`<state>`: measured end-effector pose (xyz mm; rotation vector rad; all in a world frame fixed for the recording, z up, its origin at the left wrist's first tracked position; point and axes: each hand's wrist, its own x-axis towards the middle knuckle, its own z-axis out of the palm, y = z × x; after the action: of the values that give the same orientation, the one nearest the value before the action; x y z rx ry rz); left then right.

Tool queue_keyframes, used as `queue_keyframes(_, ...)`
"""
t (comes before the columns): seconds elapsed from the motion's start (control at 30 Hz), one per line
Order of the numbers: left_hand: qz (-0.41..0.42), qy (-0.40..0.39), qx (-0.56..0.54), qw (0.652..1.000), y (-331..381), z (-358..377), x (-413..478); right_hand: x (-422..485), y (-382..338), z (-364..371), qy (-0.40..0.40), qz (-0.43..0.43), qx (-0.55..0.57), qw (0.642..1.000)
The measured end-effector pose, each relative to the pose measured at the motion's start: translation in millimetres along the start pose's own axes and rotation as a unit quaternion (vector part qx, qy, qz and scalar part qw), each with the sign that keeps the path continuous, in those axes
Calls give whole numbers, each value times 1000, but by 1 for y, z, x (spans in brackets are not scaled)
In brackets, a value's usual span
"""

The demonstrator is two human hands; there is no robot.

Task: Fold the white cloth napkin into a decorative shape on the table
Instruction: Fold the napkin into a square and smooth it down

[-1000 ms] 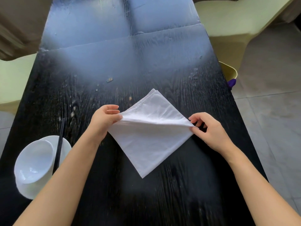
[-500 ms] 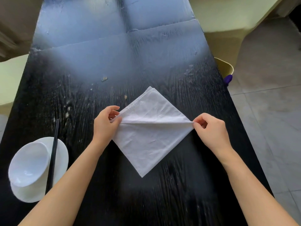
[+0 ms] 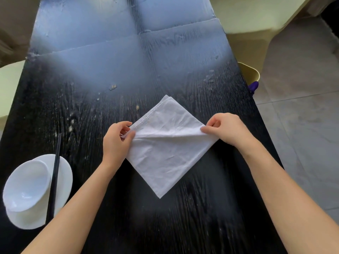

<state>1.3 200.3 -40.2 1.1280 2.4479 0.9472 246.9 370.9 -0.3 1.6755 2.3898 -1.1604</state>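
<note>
We find the white napkin [image 3: 168, 149] lying as a diamond at mid-table [image 3: 88, 107], our left hand [image 3: 116, 142] and right hand [image 3: 229, 129] each pinching its top layer at the side corners.

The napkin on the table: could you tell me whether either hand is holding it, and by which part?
Both are. The left hand pinches the white napkin at its left corner, the right hand at its right corner.
</note>
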Motion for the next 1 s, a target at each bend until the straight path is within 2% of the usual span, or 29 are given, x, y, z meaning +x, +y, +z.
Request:
queue_keyframes(0.1, 4, 10, 4, 1000, 1, 2, -2, 8, -3, 1, -24, 4, -11, 1000)
queue_keyframes(0.23, 8, 9, 15, 1000, 2, 3, -4, 12, 7, -3, -8, 6, 90, 996)
queue_keyframes(0.57, 26, -15, 37, 999, 9, 3, -3, 9, 25, -16, -67, 31, 251, 965)
queue_keyframes(0.67, 24, -12, 51, 998, 5, 4, -2, 6, 29, -15, -64, 17, 203, 977)
queue_keyframes(0.9, -41, 4, 72, 997, 7, 2, -2, -4, 26, 10, 101, -38, 68, 992)
queue_keyframes(0.93, -42, 17, 91, 995, 8, 1, -3, -6, 25, 13, 121, -46, 28, 991)
queue_keyframes(1.0, 6, 61, 161, 985, 13, 1, -6, -8, 18, 23, 177, -69, -50, 980)
